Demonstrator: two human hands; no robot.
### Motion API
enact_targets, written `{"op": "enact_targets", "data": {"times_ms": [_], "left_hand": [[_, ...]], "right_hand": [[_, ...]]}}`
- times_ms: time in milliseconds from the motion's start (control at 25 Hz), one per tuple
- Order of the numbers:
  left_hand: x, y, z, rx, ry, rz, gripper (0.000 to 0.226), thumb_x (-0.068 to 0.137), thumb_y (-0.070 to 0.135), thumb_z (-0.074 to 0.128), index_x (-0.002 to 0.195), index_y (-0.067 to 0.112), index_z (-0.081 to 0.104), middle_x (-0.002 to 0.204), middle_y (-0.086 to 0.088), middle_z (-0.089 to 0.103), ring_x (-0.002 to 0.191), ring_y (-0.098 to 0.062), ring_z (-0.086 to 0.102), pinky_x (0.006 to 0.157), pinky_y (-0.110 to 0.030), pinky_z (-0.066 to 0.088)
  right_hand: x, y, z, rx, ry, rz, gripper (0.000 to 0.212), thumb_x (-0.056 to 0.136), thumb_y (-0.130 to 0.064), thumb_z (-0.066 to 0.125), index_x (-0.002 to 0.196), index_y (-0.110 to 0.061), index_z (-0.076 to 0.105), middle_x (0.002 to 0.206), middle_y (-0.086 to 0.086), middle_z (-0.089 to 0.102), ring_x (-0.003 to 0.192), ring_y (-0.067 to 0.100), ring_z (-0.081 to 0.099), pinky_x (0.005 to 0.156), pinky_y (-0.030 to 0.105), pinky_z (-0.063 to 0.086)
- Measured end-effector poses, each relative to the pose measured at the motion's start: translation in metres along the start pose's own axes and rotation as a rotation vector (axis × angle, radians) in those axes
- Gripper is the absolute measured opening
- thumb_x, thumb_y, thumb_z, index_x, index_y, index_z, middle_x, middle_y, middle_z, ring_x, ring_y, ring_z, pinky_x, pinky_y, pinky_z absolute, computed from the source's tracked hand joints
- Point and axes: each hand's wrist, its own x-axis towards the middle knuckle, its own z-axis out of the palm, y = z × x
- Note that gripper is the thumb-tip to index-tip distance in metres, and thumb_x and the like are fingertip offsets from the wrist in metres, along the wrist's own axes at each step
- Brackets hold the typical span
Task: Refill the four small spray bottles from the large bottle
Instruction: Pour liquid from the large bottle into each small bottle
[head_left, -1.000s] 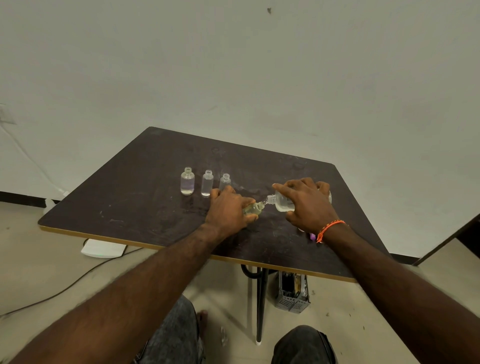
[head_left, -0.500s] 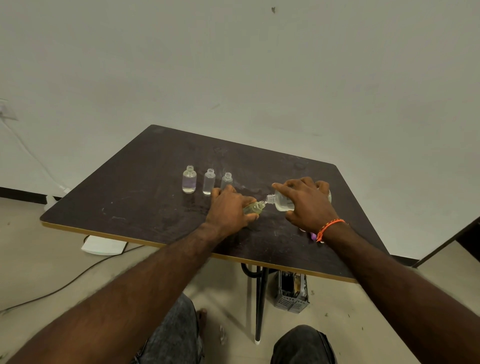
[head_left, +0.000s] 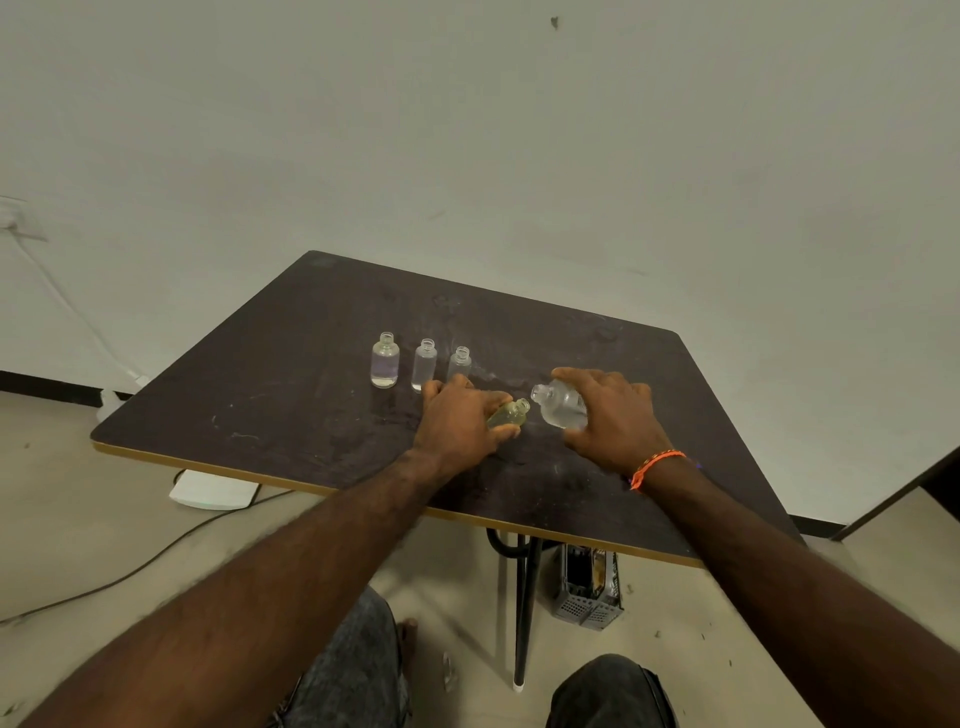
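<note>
Left hand (head_left: 462, 421) grips the tilted small bottle (head_left: 510, 414), right hand (head_left: 613, 421) grips the large bottle (head_left: 561, 408); mouths sit just apart, so liquid could easily spill onto the table (head_left: 291, 395).

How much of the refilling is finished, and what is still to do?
Three small bottles stand uncapped in a row; the leftmost holds some liquid, and the others' levels are unclear. The left hand grips a fourth, yellowish bottle, tilted; the right hand holds the large bottle beside its mouth. No caps are visible, so capping remains.

Tilted large bottle (head_left: 562, 410) beside small yellowish bottle (head_left: 509, 414)
</note>
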Motion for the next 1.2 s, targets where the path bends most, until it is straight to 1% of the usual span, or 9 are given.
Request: {"op": "enact_targets", "data": {"times_ms": [120, 240, 440, 520, 600, 680, 760, 960, 1200], "left_hand": [[-0.003, -0.004, 0.002, -0.092, 0.037, -0.053, 0.046, 0.09, 0.058, 0.071, 0.131, 0.037, 0.068, 0.109, 0.009, 0.07, 0.116, -0.016, 0.05, 0.094, -0.038, 0.024], [-0.006, -0.007, 0.003, -0.066, 0.062, -0.08, 0.047, 0.089, 0.06, 0.071, 0.13, 0.038, 0.07, 0.114, 0.008, 0.068, 0.119, -0.018, 0.048, 0.098, -0.043, 0.031], [-0.006, -0.005, 0.007, 0.055, 0.127, -0.112, 0.047, 0.088, 0.066, 0.068, 0.127, 0.04, 0.071, 0.112, 0.009, 0.044, 0.111, -0.016, 0.038, 0.094, -0.039, 0.031], [-0.007, -0.009, 0.012, 0.073, 0.16, -0.114, 0.047, 0.087, 0.068, 0.067, 0.125, 0.04, 0.072, 0.118, 0.008, 0.045, 0.114, -0.016, 0.036, 0.093, -0.038, 0.027], [-0.006, -0.013, 0.019, 0.097, 0.192, -0.119, 0.047, 0.087, 0.067, 0.068, 0.124, 0.039, 0.074, 0.139, 0.005, 0.046, 0.129, -0.021, 0.034, 0.099, -0.043, 0.027], [-0.001, -0.013, 0.023, 0.119, 0.195, -0.129, 0.043, 0.087, 0.064, 0.07, 0.121, 0.039, 0.075, 0.163, 0.0, 0.032, 0.149, -0.028, 0.021, 0.11, -0.052, 0.024], [0.007, -0.011, 0.024, 0.161, 0.185, -0.128, 0.039, 0.088, 0.063, 0.069, 0.119, 0.039, 0.075, 0.174, -0.003, 0.013, 0.158, -0.033, 0.005, 0.116, -0.059, 0.017], [0.029, -0.012, 0.023, 0.325, 0.178, -0.096, 0.039, 0.091, 0.066, 0.064, 0.116, 0.039, 0.076, 0.176, -0.006, -0.007, 0.16, -0.036, -0.013, 0.121, -0.06, 0.011], [0.056, -0.017, 0.02, 0.434, 0.137, -0.106, 0.043, 0.09, 0.07, 0.062, 0.116, 0.038, 0.077, 0.176, -0.009, -0.001, 0.16, -0.038, -0.009, 0.119, -0.062, 0.012]], "right_hand": [[0.0, -0.005, 0.005, 0.204, 0.024, 0.028, 0.076, 0.073, -0.04, 0.077, 0.139, -0.03, 0.04, 0.132, 0.0, 0.057, 0.112, 0.024, 0.057, 0.096, 0.042, 0.043], [-0.001, -0.007, 0.011, 0.366, 0.051, 0.101, 0.08, 0.069, -0.042, 0.081, 0.137, -0.028, 0.041, 0.125, 0.003, 0.057, 0.104, 0.02, 0.055, 0.085, 0.034, 0.051], [-0.009, -0.009, 0.027, 0.615, 0.181, 0.218, 0.077, 0.069, -0.046, 0.082, 0.132, -0.03, 0.042, 0.125, -0.004, 0.057, 0.11, 0.017, 0.056, 0.092, 0.039, 0.055], [-0.015, -0.01, 0.033, 0.657, 0.224, 0.238, 0.077, 0.07, -0.043, 0.083, 0.134, -0.028, 0.043, 0.128, -0.004, 0.057, 0.112, 0.016, 0.056, 0.094, 0.039, 0.055], [-0.018, -0.008, 0.038, 0.681, 0.253, 0.248, 0.076, 0.07, -0.042, 0.083, 0.134, -0.03, 0.043, 0.128, -0.004, 0.057, 0.114, 0.016, 0.055, 0.094, 0.04, 0.054], [-0.016, -0.004, 0.04, 0.701, 0.246, 0.243, 0.076, 0.07, -0.044, 0.082, 0.133, -0.032, 0.042, 0.129, -0.006, 0.056, 0.115, 0.017, 0.055, 0.095, 0.04, 0.054], [-0.013, -0.001, 0.043, 0.712, 0.238, 0.226, 0.076, 0.07, -0.047, 0.08, 0.134, -0.033, 0.041, 0.129, -0.008, 0.055, 0.116, 0.015, 0.054, 0.095, 0.04, 0.053], [-0.007, 0.0, 0.051, 0.749, 0.281, 0.215, 0.074, 0.073, -0.04, 0.083, 0.135, -0.03, 0.045, 0.13, -0.01, 0.055, 0.116, 0.014, 0.053, 0.098, 0.039, 0.051], [-0.007, 0.007, 0.057, 0.794, 0.268, 0.224, 0.074, 0.073, -0.042, 0.082, 0.136, -0.031, 0.044, 0.131, -0.01, 0.054, 0.118, 0.014, 0.053, 0.098, 0.04, 0.051]]}}
